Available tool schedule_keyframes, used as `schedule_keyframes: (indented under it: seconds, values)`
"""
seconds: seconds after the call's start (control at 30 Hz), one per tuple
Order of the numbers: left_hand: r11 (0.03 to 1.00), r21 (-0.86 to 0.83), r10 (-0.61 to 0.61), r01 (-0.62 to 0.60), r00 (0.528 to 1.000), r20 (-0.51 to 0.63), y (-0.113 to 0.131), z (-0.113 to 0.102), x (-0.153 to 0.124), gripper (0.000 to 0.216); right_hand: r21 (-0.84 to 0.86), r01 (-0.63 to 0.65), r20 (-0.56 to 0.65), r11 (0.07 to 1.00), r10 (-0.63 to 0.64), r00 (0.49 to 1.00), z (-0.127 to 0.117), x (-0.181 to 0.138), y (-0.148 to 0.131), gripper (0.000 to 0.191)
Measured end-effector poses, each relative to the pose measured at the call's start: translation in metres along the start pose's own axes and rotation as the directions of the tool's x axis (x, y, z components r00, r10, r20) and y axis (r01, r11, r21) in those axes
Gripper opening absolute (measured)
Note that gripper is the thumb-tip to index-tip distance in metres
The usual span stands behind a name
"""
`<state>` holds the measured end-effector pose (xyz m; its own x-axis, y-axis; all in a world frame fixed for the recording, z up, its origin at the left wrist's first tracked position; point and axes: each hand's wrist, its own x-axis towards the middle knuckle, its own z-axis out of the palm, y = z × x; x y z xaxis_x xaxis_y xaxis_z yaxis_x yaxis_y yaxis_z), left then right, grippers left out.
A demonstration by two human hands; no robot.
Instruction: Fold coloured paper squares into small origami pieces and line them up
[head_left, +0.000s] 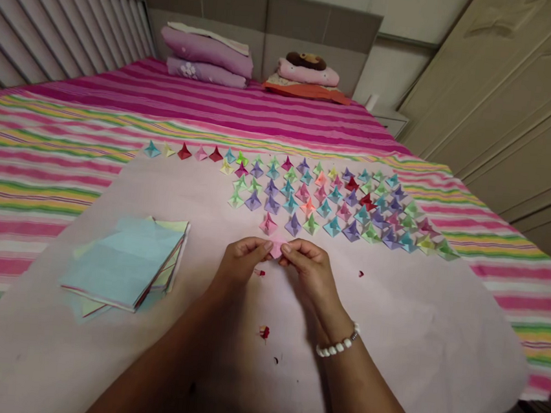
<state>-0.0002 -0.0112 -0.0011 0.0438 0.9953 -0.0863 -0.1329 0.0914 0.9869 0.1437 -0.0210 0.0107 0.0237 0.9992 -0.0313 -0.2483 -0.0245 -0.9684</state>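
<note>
So, both hands are pinched on one small piece of pink paper (276, 249), left hand (239, 261) at one edge and right hand (309, 268) at the other, pretty close together. White beaded bracelet (337, 349) on the right wrist, btw. Just beyond the hands, rows of little folded paper shapes (333, 226) in loads of colors run mostly off to the right. Left of the hands sits a messy paper stack (124, 260), light blue on top. Shapes and stack lie on a big pale sheet (417, 350) spread over a stripy bed (24, 228).
</note>
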Motion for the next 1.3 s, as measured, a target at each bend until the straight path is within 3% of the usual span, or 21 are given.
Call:
schedule_keyframes:
  seconds: [0.27,0.4,0.5,0.63,0.87,1.3]
  values:
    - [0.984,-0.056,0.164,-0.167,0.985,-0.053,0.0022,0.0038,0.0007,0.025,0.102,-0.012,-0.046,0.995,0.017,0.999,0.0041,-0.0001,0.0042,0.022]
    - [0.923,0.144,0.356,-0.357,0.934,0.032,-0.0001,0.0022,0.0005,0.008,0.107,-0.002,-0.037,0.994,0.006,0.999,0.0042,-0.0001,0.0044,0.019]
    - [0.871,0.233,0.425,-0.433,0.901,0.083,-0.0019,-0.0001,0.0015,0.017,0.119,-0.001,-0.039,0.993,0.006,0.999,0.0023,0.0003,0.0037,0.019]
    - [0.837,0.301,0.451,-0.457,0.888,0.093,-0.003,-0.0024,0.0038,0.026,0.08,0.001,-0.03,0.997,0.001,1.0,0.0001,0.0009,0.0014,0.024]
    - [0.739,0.425,0.506,-0.523,0.847,0.163,-0.0031,-0.0052,0.0038,0.019,0.015,0.065,-0.051,0.998,-0.064,0.997,-0.0024,0.0021,0.0016,0.027]
    - [0.801,0.411,0.409,-0.436,0.899,0.157,-0.0006,-0.0033,0.0023,0.013,0.05,0.072,-0.089,0.996,-0.068,0.994,-0.0003,0.0024,0.0017,0.037]
